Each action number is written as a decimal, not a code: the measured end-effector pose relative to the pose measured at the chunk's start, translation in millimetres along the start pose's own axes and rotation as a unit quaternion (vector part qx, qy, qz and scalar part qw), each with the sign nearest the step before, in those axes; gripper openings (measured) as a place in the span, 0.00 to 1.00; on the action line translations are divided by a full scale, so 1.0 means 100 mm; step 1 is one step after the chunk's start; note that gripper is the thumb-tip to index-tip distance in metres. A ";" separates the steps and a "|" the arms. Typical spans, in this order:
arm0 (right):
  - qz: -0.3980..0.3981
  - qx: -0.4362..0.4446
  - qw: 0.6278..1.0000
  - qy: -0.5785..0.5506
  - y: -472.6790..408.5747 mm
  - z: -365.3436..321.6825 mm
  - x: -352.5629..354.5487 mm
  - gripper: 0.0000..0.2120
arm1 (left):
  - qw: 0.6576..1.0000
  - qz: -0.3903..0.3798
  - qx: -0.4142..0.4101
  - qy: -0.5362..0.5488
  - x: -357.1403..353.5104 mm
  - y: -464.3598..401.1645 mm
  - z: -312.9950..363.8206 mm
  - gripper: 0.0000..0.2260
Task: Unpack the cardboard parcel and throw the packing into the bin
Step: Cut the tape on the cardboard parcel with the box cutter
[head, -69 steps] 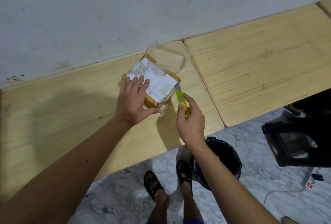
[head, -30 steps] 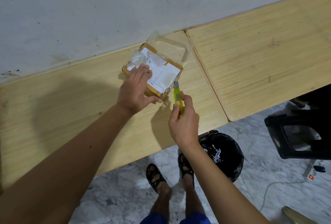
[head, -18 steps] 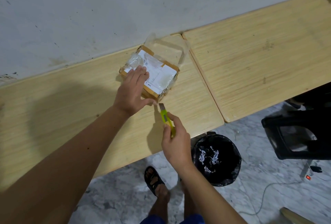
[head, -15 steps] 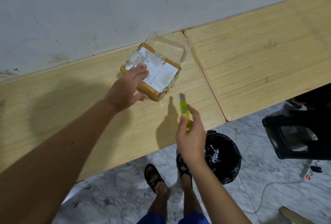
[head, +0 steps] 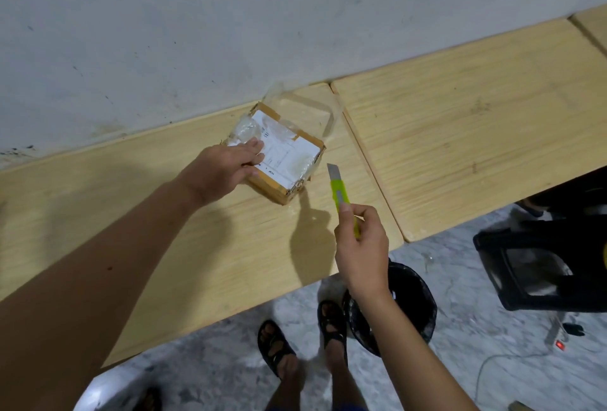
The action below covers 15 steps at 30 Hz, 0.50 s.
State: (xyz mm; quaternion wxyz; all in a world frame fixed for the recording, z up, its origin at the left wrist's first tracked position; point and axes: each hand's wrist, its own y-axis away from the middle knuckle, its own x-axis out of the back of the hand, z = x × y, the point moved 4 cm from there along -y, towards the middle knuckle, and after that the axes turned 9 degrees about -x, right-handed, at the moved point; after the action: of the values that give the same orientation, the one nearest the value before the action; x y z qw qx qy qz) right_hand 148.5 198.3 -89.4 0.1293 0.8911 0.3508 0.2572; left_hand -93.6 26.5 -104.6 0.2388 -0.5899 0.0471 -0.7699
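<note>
1. Left hand [head: 226, 166] lies flat on the cardboard parcel [head: 289, 161], fingers spread, pressing it onto the wooden surface [head: 138, 213] near the wall.
2. Right hand [head: 361, 246] is closed round a yellow-green box cutter [head: 340, 192], blade out, tip just beside the parcel's right edge, not touching.
3. Black bin [head: 410, 299] sits on the floor below the surface edge.

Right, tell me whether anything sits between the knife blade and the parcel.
Nothing visible does. The knife in the right hand points at the parcel, with only bare table between them; the left hand presses the parcel's far side.
</note>
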 end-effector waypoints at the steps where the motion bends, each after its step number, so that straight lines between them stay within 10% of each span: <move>1: -0.011 0.003 1.000 -0.015 -0.04 -0.04 0.00 0.09 | 1.000 0.000 0.016 0.013 -0.01 0.01 0.00 0.15; 15: -0.277 0.042 0.946 -0.163 -0.02 -0.31 -0.12 0.17 | 0.991 0.014 0.100 0.083 -0.05 0.04 -0.03 0.16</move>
State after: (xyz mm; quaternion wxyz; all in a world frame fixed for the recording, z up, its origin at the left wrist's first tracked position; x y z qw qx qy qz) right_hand 123.0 193.3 -68.9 0.2137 0.7929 0.5686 0.0473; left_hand -93.7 24.2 -111.1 0.3025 -0.4961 -0.0019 -0.8139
